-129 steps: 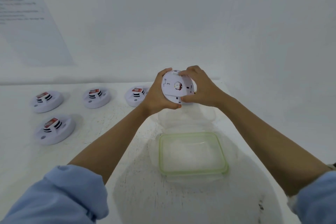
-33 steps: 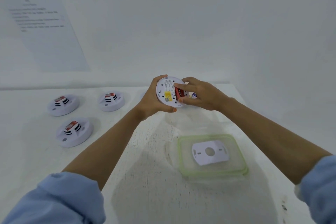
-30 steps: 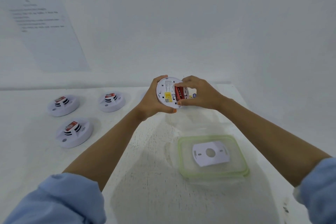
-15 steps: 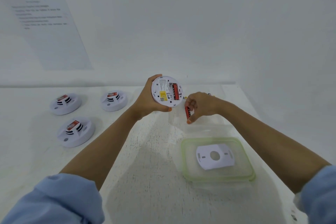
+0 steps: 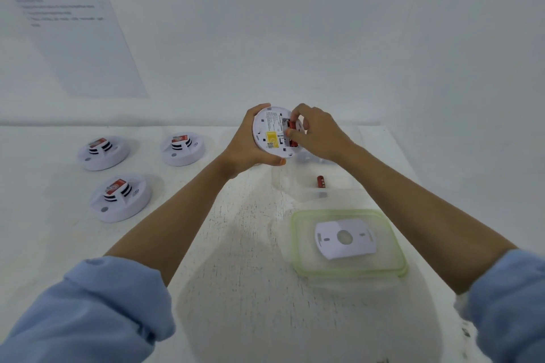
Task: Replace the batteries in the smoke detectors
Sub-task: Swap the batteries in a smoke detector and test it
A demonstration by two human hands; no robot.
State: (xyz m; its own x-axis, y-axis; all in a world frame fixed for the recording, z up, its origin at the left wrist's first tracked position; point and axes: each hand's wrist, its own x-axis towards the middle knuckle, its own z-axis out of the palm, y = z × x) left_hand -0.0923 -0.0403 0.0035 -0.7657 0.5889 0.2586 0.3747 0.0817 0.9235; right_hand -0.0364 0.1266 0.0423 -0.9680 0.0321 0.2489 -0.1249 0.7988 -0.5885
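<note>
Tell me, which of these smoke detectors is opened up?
The held detector, gripped by the left hand: its back shows, with a red battery pinched by the right hand. The other three sit face-up on the table.

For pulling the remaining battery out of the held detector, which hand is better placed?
Right. The right hand pinches the red battery in the open compartment; the left hand grips the smoke detector by its rim, steadying it.
</note>
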